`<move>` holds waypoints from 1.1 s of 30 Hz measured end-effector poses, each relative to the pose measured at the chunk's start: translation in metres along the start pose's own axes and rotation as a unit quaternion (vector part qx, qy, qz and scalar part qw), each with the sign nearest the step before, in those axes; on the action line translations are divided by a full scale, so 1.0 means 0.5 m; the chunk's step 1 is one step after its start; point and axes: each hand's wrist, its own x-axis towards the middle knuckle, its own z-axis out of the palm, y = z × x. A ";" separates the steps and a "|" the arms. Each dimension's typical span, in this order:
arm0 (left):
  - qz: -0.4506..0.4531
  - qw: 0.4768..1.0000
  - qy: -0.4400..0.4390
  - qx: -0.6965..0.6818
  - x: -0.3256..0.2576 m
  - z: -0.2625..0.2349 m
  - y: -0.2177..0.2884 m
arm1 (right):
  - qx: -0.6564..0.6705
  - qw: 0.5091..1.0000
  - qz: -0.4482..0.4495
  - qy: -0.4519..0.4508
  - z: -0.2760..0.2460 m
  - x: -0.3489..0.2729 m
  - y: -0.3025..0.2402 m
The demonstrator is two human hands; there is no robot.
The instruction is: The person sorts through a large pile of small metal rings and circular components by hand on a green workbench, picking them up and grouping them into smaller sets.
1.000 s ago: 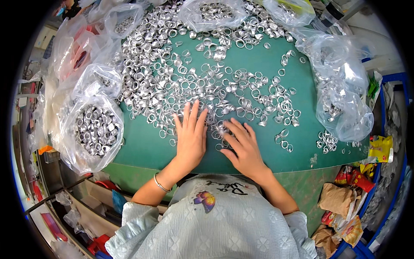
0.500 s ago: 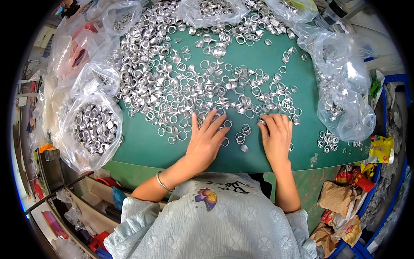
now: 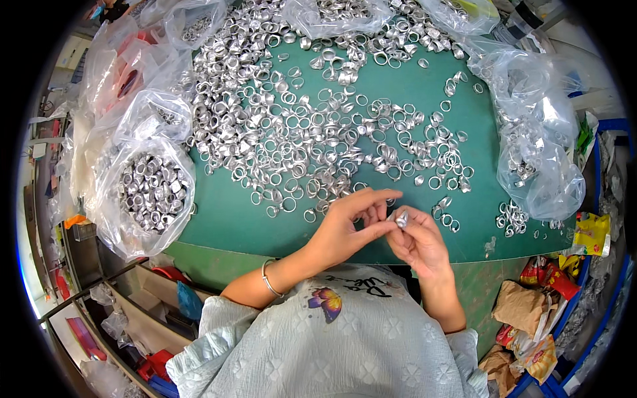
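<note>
My right hand [image 3: 423, 244] pinches a shiny silver ring [image 3: 402, 219] between thumb and fingers, just above the near part of the green table. My left hand [image 3: 350, 222] meets it from the left, its thumb tip reaching the ring and its index finger stretched over toward the right hand. The other left fingers are curled, and what may be inside them is hidden. Beyond both hands spreads a wide heap of loose silver rings [image 3: 292, 123]. To the right of my right hand lies a small cluster of rings [image 3: 445, 213].
A clear plastic bag of rings [image 3: 152, 192] stands at the left, its mouth spread wide. More bags line the far edge, and a crumpled clear bag [image 3: 541, 146] lies at the right by a small ring pile [image 3: 512, 219]. Snack packets and paper bags [image 3: 524, 305] sit below right.
My hands have lifted from the rings on the table and come together nearer my body. A ring is now between the right fingers. The view has shifted slightly.
</note>
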 end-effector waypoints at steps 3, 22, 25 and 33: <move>0.015 0.999 -0.033 0.033 -0.002 -0.003 0.003 | 0.056 0.997 0.026 -0.039 0.003 0.000 0.000; 0.163 0.827 0.113 0.526 0.101 -0.042 -0.031 | -0.576 0.729 -0.315 0.193 0.003 0.074 -0.014; 0.167 0.824 0.080 0.535 0.117 -0.044 -0.050 | -0.762 0.500 -0.362 0.192 0.027 0.111 -0.022; -0.068 0.990 0.088 -0.090 0.065 -0.071 -0.021 | -0.216 0.964 -0.138 0.077 -0.001 0.080 -0.041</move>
